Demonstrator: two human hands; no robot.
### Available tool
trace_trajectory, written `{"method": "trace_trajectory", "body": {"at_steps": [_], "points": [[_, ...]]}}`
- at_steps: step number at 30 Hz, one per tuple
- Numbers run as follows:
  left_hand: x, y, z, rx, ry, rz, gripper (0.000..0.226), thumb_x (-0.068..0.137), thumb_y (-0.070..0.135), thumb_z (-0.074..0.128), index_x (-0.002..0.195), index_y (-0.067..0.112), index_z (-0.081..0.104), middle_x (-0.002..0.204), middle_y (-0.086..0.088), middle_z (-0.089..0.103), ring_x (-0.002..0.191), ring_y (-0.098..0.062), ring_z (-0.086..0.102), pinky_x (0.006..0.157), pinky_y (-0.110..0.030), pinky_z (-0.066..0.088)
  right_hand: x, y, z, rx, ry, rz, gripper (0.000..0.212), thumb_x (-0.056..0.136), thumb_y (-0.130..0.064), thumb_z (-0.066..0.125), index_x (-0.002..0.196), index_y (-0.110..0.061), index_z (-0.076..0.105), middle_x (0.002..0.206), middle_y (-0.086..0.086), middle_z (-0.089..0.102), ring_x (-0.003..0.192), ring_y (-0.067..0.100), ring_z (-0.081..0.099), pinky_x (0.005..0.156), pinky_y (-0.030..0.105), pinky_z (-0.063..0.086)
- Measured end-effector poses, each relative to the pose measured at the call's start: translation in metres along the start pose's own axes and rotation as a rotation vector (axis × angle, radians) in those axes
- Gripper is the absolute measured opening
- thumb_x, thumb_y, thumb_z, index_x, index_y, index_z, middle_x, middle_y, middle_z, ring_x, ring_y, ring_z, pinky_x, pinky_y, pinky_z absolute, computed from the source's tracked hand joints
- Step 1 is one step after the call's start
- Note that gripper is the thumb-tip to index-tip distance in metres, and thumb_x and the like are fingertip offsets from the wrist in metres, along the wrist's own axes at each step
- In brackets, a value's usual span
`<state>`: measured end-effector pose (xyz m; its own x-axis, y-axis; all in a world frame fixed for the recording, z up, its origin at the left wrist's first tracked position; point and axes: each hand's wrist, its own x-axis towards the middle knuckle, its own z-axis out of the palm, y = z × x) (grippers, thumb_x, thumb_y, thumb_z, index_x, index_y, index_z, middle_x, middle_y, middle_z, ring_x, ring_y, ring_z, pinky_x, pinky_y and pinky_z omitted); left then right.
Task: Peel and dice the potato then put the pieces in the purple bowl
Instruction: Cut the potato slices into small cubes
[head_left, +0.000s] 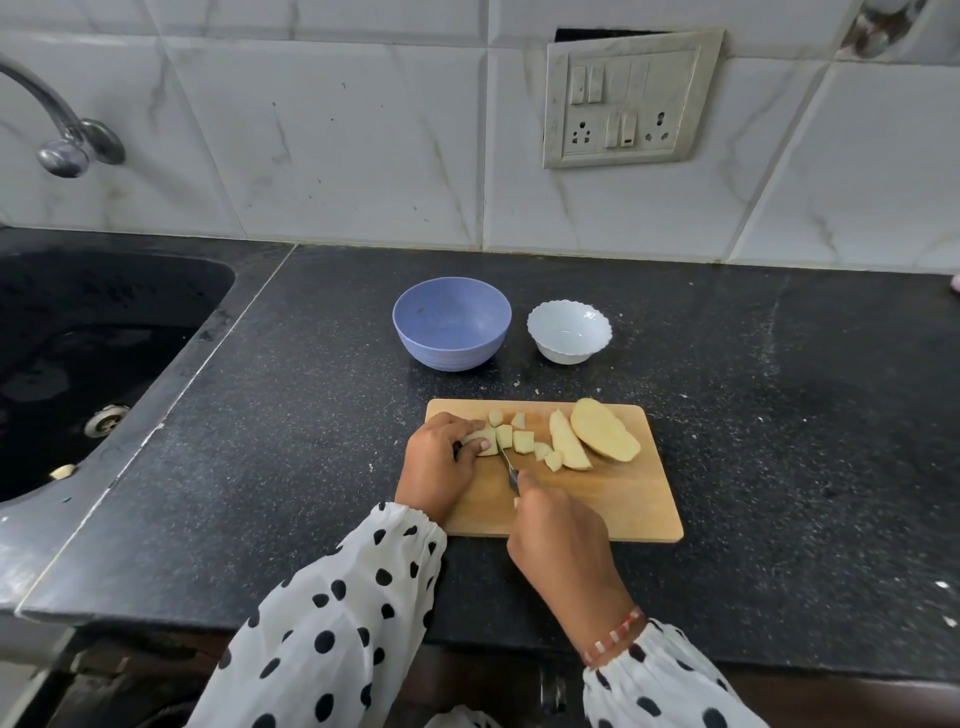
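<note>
Head view: I see my left hand (439, 457) with its fingers (475, 446) curled down over a strip of peeled potato (485, 446) at the left end of the wooden cutting board (613, 499), pinning it in place. My right hand (558, 540) is wrapped tight round the handle of a small knife (506, 460), whose blade runs forward and meets the strip just beside the left fingertips. To the right of the blade lie several diced pieces (522, 441) scattered on the board, then a long slice (566, 441) and, touching it at the far right, a larger rounded potato half (605, 428). The board rests on the dark speckled table (779, 415). Behind it, well apart from the board, stands the purple bowl (452, 322), with nothing in it that I can make out, and just beside that on the right a smaller white scalloped bowl (569, 331). A black sink (78, 353) sits at the left under a metal tap (62, 130), and a switch panel (628, 98) hangs on the tiled wall.
</note>
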<state>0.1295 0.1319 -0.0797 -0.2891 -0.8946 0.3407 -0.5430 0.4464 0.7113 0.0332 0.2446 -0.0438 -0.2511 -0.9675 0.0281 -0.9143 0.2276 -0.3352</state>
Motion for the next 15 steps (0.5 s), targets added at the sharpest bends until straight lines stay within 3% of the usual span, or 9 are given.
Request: {"method": "trace_trajectory", "body": {"at_steps": [5,10,15], "points": [[0.000,0.003,-0.003,-0.015,-0.013,-0.007,0.027,0.078,0.009,0.070,0.105,0.008,0.068,0.093,-0.003,0.065,0.079,-0.011,0.054,0.077,-0.010,0.038,-0.013,0.018,-0.003,0.179,0.083,0.069,0.042,0.099,-0.029,0.038,0.140,-0.022,0.039,0.105,-0.004,0.063,0.089,0.008,0.058,0.065,0.016,0.039],[-0.001,0.003,-0.005,-0.108,0.004,-0.131,0.030,0.073,0.010,0.075,0.101,0.012,0.066,0.091,0.004,0.060,0.069,-0.003,0.050,0.069,-0.002,0.039,-0.016,0.016,-0.008,0.293,0.114,0.092,0.043,0.098,-0.030,0.040,0.140,-0.020,0.041,0.092,-0.001,0.066,0.076,0.012,0.060,0.063,0.023,0.047],[-0.002,0.002,-0.005,-0.119,0.022,-0.171,0.018,0.071,0.014,0.078,0.086,0.012,0.069,0.081,0.004,0.061,0.072,-0.011,0.057,0.068,-0.010,0.044,-0.012,0.005,-0.006,0.296,0.121,0.054,0.044,0.099,-0.031,0.038,0.142,-0.022,0.037,0.075,-0.007,0.054,0.062,0.006,0.048,0.045,0.015,0.029]]}}
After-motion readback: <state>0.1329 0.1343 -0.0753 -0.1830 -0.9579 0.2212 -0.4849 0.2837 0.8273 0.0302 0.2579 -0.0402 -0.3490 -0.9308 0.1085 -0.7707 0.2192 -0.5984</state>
